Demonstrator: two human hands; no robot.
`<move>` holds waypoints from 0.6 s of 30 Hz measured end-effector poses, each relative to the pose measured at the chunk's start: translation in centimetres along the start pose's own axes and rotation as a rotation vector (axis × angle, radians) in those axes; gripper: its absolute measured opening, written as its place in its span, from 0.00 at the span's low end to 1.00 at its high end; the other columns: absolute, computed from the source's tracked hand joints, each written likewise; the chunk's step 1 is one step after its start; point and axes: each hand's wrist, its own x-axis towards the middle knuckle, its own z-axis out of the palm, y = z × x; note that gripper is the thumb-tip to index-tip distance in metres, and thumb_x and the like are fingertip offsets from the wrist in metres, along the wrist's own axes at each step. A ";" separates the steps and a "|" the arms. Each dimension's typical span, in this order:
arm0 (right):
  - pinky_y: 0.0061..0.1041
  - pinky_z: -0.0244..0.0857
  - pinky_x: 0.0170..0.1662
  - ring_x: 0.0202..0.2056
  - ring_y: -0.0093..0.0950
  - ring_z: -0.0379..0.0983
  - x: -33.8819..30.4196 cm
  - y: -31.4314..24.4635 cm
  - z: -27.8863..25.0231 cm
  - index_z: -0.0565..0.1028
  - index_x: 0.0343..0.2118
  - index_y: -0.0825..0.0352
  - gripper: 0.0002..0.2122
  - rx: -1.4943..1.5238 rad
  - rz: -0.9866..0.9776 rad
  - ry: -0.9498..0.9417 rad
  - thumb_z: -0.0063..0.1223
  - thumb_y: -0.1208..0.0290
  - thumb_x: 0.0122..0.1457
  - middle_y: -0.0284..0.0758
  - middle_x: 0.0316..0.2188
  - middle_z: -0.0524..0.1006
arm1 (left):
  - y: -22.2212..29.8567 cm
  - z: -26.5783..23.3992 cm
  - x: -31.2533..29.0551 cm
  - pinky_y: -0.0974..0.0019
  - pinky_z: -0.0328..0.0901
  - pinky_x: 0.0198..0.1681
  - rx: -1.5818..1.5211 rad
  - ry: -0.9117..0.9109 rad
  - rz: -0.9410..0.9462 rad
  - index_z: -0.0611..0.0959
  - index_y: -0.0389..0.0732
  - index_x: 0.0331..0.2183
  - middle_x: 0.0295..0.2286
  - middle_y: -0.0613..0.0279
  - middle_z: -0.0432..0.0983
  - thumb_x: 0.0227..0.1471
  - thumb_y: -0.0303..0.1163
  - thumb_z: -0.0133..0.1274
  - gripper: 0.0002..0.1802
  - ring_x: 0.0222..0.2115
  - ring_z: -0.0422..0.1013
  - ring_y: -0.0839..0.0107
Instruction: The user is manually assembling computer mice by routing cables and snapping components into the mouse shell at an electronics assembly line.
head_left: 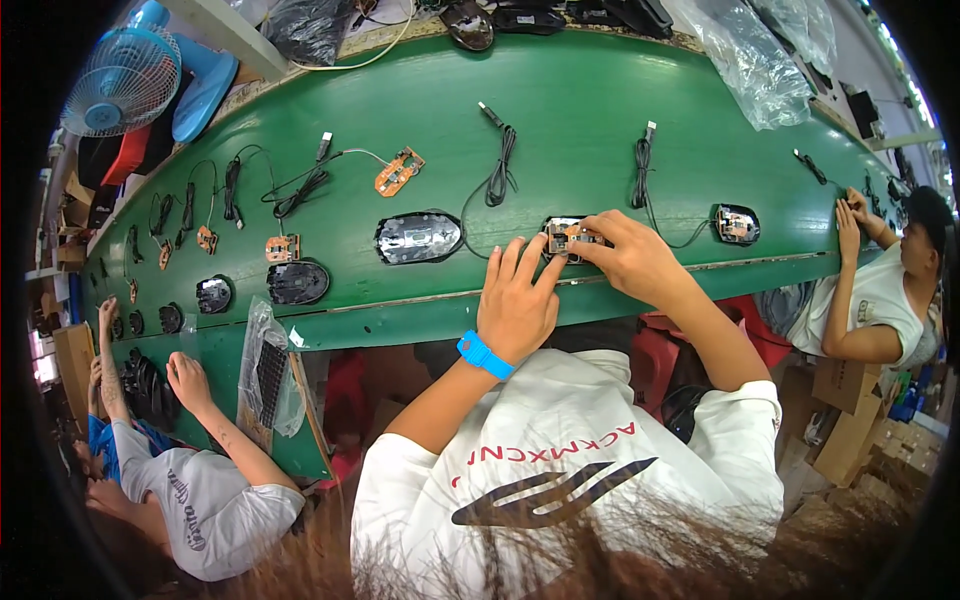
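Note:
In front of me, a black mouse base point(549, 225) lies on the green conveyor belt with an orange circuit board point(572, 236) in it. My left hand point(520, 300) has its fingertips against the left end and near edge of the base, and its thumb is hidden. With bent fingers, my right hand point(632, 255) pinches at the right part of the board. A bundled black USB cable point(501, 165) lies beyond them. Just left is a mouse shell point(420, 238), its inside facing up. Farther right, another mouse base point(737, 224) carries a board and a cable.
Loose boards point(400, 172), cables and mouse shells point(298, 283) line the belt point(590, 100) to the left. Co-workers sit on both sides, one hand point(187, 380) at left, another point(850, 215) at right. A blue fan point(125, 80) stands far left; plastic bags point(745, 60) hang far right.

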 end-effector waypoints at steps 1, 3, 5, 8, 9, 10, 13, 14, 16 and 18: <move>0.35 0.74 0.43 0.42 0.39 0.76 -0.1 0.0 0.1 0.81 0.43 0.63 0.15 -0.013 -0.002 -0.012 0.60 0.78 0.50 0.40 0.45 0.78 | -0.1 -0.1 0.0 0.37 0.57 0.63 -0.008 -0.001 0.006 0.79 0.42 0.54 0.59 0.48 0.66 0.49 0.25 0.54 0.27 0.59 0.61 0.44; 0.35 0.74 0.44 0.43 0.38 0.76 0.0 -0.1 0.2 0.81 0.44 0.63 0.16 -0.026 -0.004 -0.023 0.60 0.78 0.50 0.40 0.46 0.77 | -0.2 -0.2 -0.1 0.37 0.57 0.63 -0.024 -0.004 0.019 0.80 0.41 0.54 0.59 0.48 0.66 0.48 0.24 0.54 0.28 0.60 0.61 0.43; 0.34 0.74 0.46 0.45 0.37 0.75 0.1 -0.5 0.0 0.81 0.45 0.63 0.17 -0.064 -0.006 -0.082 0.59 0.78 0.49 0.40 0.47 0.77 | -0.7 -0.5 -0.2 0.37 0.57 0.63 -0.064 -0.012 0.036 0.80 0.41 0.54 0.60 0.47 0.66 0.47 0.23 0.53 0.28 0.60 0.61 0.43; 0.34 0.73 0.47 0.46 0.36 0.74 0.0 -0.5 0.1 0.81 0.45 0.62 0.17 -0.112 -0.019 -0.113 0.59 0.77 0.50 0.38 0.47 0.77 | -1.4 -0.9 -0.4 0.37 0.57 0.64 -0.144 -0.029 0.070 0.80 0.40 0.54 0.61 0.47 0.65 0.46 0.21 0.52 0.30 0.60 0.61 0.42; 0.34 0.73 0.48 0.46 0.35 0.74 -0.1 -0.4 0.3 0.81 0.46 0.62 0.17 -0.139 -0.036 -0.114 0.59 0.75 0.50 0.37 0.47 0.77 | -1.5 -1.1 -0.5 0.38 0.57 0.64 -0.136 -0.036 0.078 0.80 0.40 0.54 0.61 0.47 0.66 0.46 0.21 0.53 0.29 0.61 0.61 0.42; 0.34 0.72 0.48 0.47 0.34 0.73 -0.1 -0.5 0.3 0.81 0.46 0.62 0.17 -0.167 -0.053 -0.115 0.60 0.73 0.50 0.36 0.47 0.77 | -1.6 -1.2 -0.5 0.38 0.57 0.64 -0.128 -0.044 0.087 0.80 0.39 0.54 0.61 0.46 0.66 0.46 0.22 0.54 0.29 0.61 0.61 0.43; 0.35 0.72 0.50 0.48 0.34 0.73 -0.1 -0.7 0.2 0.80 0.46 0.62 0.18 -0.196 -0.051 -0.126 0.61 0.72 0.49 0.36 0.49 0.77 | -1.6 -1.3 -0.4 0.39 0.58 0.65 -0.116 -0.053 0.096 0.80 0.39 0.54 0.61 0.46 0.66 0.46 0.22 0.55 0.29 0.62 0.60 0.43; 0.35 0.71 0.51 0.48 0.34 0.73 -0.1 -0.8 0.1 0.80 0.47 0.62 0.19 -0.210 -0.051 -0.132 0.62 0.72 0.49 0.36 0.49 0.77 | -1.6 -1.2 -0.4 0.39 0.58 0.65 -0.111 -0.053 0.095 0.80 0.39 0.54 0.61 0.46 0.66 0.46 0.22 0.55 0.29 0.62 0.61 0.43; 0.35 0.71 0.52 0.48 0.34 0.72 0.2 -1.4 -0.3 0.80 0.47 0.61 0.20 -0.212 -0.034 -0.133 0.63 0.72 0.48 0.36 0.50 0.77 | -1.6 -1.2 -0.5 0.40 0.58 0.65 -0.107 -0.056 0.095 0.81 0.39 0.54 0.60 0.46 0.66 0.46 0.22 0.55 0.29 0.62 0.61 0.43; 0.35 0.70 0.53 0.49 0.35 0.72 0.4 -2.0 -0.6 0.80 0.48 0.61 0.21 -0.216 -0.004 -0.133 0.64 0.72 0.47 0.36 0.52 0.76 | -1.7 -1.3 -0.5 0.39 0.57 0.64 -0.142 -0.047 0.088 0.80 0.39 0.54 0.61 0.46 0.66 0.45 0.20 0.52 0.31 0.61 0.61 0.41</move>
